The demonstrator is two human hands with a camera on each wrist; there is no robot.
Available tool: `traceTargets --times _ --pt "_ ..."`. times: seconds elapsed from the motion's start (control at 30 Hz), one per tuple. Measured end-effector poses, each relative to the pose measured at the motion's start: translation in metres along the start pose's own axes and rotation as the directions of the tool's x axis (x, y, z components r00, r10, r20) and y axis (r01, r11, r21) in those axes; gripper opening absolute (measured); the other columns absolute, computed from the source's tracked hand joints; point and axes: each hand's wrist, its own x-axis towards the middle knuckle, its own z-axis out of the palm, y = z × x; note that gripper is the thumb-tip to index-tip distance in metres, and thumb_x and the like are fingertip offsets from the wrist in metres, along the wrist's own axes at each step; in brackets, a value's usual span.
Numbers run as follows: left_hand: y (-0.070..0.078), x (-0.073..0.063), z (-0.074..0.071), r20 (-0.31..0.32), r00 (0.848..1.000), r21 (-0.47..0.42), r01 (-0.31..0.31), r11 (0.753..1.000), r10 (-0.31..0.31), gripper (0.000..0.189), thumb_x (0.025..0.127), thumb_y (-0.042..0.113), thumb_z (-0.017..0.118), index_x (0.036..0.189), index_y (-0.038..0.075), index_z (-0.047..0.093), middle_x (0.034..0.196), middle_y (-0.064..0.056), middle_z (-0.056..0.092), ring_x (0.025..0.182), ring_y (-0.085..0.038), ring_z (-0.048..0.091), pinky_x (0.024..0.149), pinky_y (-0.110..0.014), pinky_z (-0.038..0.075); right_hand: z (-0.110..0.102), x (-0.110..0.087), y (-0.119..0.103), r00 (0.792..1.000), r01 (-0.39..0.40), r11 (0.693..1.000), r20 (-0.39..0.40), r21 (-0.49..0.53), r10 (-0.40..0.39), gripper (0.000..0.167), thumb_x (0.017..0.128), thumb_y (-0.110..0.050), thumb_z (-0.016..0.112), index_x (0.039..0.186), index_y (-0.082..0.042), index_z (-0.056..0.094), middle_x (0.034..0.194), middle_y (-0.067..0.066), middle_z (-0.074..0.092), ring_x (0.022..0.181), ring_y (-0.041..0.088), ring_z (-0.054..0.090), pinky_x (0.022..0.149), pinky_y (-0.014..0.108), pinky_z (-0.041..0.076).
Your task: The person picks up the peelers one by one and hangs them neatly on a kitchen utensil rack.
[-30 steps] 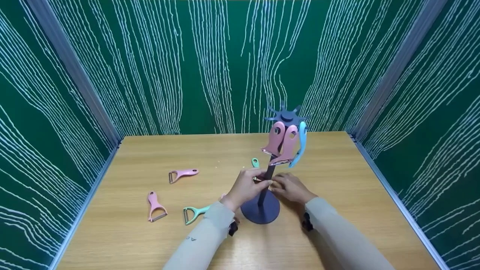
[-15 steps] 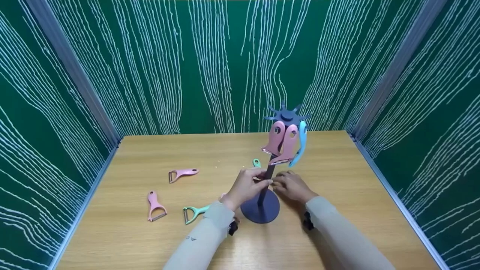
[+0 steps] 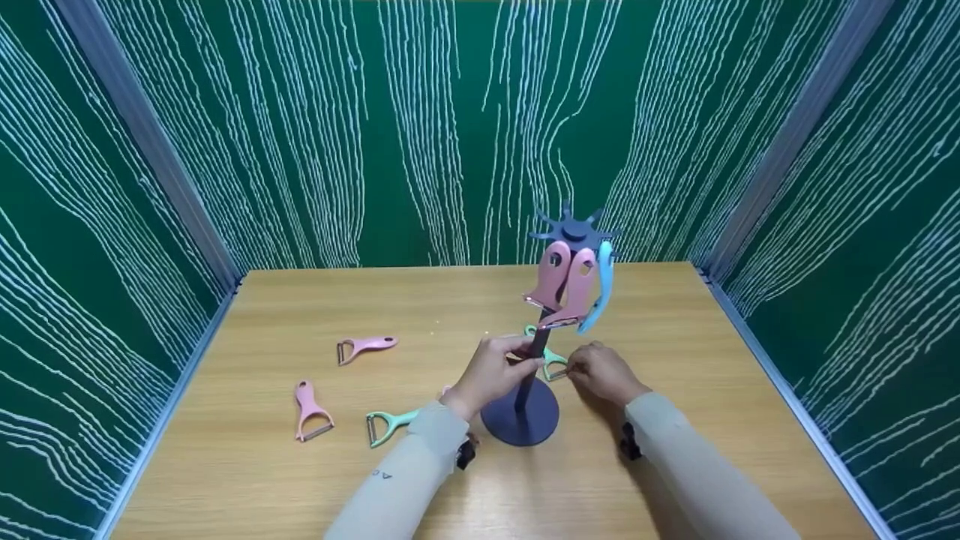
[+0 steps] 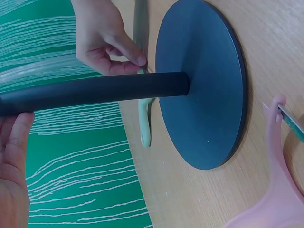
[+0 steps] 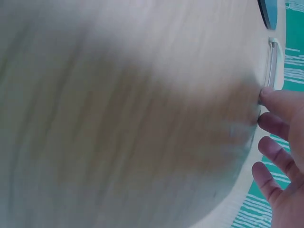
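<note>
My left hand (image 3: 491,375) holds the pole (image 3: 538,346) of a dark stand between thumb and fingers, above its round base (image 4: 204,123). Two pink peelers (image 3: 551,277) and a light-blue peeler (image 3: 600,292) hang from the hooked wheel (image 3: 574,232) at its top. Behind the pole lies a green peeler (image 3: 555,360) on the table, its handle partly hidden by the pole. My right hand (image 3: 609,373) pinches this peeler's blade end with thumb and index finger; in the right wrist view the other fingers are spread apart.
On the left of the table (image 3: 262,315) lie a pink peeler (image 3: 367,345), another pink peeler (image 3: 308,411) and a green peeler (image 3: 391,426) partly under my left sleeve. A further pink peeler (image 4: 273,199) shows near the base. Green walls with white lines enclose the table.
My right hand has moved right, away from the pole, and the green peeler has slid right with it, its blade end now showing right of the pole. The left hand stays on the pole.
</note>
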Motion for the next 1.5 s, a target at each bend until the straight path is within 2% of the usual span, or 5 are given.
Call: traceTargets --times 0.43,0.73,1.03,1.3,1.5 --pt "0.000 0.000 0.000 0.006 1.000 -0.011 0.028 1.000 -0.028 0.026 0.104 0.011 0.075 0.129 0.014 0.080 0.120 -0.003 0.081 0.104 -0.010 0.076 0.095 -0.027 0.064 -0.001 0.012 -0.012 0.949 -0.313 0.945 0.049 0.093 0.310 0.030 0.096 -0.032 0.084 0.107 -0.005 0.079 0.094 0.008 0.073 0.086 0.023 0.061 0.079 0.044 0.054" --pt "0.002 0.000 0.002 0.015 1.000 -0.006 0.009 1.000 -0.009 0.025 0.104 0.017 0.076 0.127 0.010 0.080 0.120 -0.010 0.081 0.103 -0.012 0.078 0.091 -0.025 0.064 0.013 0.026 -0.017 0.917 -0.399 0.907 0.064 0.135 0.394 0.036 0.092 -0.035 0.089 0.107 -0.004 0.078 0.091 0.006 0.069 0.079 0.020 0.058 0.068 0.034 0.044" --pt "0.002 0.001 0.000 0.022 0.999 -0.027 0.028 0.999 -0.027 0.026 0.105 0.017 0.075 0.130 0.013 0.079 0.121 -0.003 0.081 0.105 -0.011 0.077 0.095 -0.028 0.064 0.010 0.028 -0.015 0.910 -0.415 0.902 0.064 0.120 0.410 0.017 0.091 -0.016 0.083 0.101 -0.002 0.081 0.089 0.006 0.074 0.079 0.022 0.062 0.074 0.038 0.053" --pt "0.002 0.000 0.000 0.021 0.999 -0.010 0.031 0.999 -0.030 0.026 0.105 0.015 0.074 0.130 0.014 0.079 0.121 -0.003 0.081 0.105 -0.009 0.076 0.096 -0.028 0.064 0.004 0.020 -0.015 0.871 -0.491 0.856 0.126 0.163 0.475 0.015 0.094 -0.011 0.079 0.103 0.000 0.078 0.085 0.009 0.071 0.072 0.022 0.064 0.062 0.032 0.050" --pt "0.002 0.000 -0.002 0.015 1.000 -0.002 0.024 1.000 -0.024 0.025 0.105 0.015 0.074 0.129 0.012 0.079 0.118 -0.008 0.081 0.103 -0.010 0.075 0.095 -0.026 0.063 -0.005 0.014 -0.021 0.881 -0.473 0.867 0.071 0.158 0.468 0.015 0.094 -0.012 0.080 0.103 -0.001 0.079 0.089 0.008 0.072 0.076 0.022 0.064 0.067 0.035 0.052"
